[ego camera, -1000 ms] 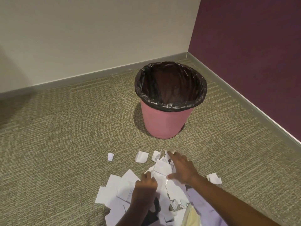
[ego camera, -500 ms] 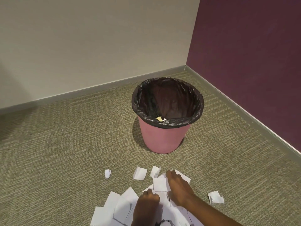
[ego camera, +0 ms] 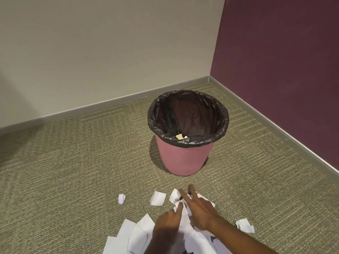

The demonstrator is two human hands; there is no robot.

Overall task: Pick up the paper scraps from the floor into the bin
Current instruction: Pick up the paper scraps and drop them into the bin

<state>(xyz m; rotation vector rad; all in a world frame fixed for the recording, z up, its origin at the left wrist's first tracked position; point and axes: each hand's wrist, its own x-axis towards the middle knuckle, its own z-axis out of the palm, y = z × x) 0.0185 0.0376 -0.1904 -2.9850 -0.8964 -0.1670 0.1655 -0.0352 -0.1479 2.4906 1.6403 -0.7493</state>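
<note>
A pink bin (ego camera: 185,158) with a black liner (ego camera: 222,114) stands on the carpet, with a yellowish scrap (ego camera: 179,136) and a white one inside. White paper scraps (ego camera: 135,233) lie piled at the bottom edge. My left hand (ego camera: 167,223) curls over the pile, its fingertips closed on a scrap (ego camera: 178,205). To its right, my right hand (ego camera: 200,210) rests on the pile, two fingers stretched forward. Loose scraps lie ahead: a small crumpled one (ego camera: 121,198), a folded one (ego camera: 157,198), one (ego camera: 174,196) by my right fingertips, and one (ego camera: 244,225) on the right.
The bin stands near a room corner, where a beige wall (ego camera: 110,52) meets a dark purple wall (ego camera: 284,61). A grey baseboard (ego camera: 91,110) runs along both. Patterned olive carpet (ego camera: 64,171) covers the floor.
The view has tilted up, so the bin and the scraps sit lower in the frame. Both hands stay on the pile. My right fingers have spread and reached forward.
</note>
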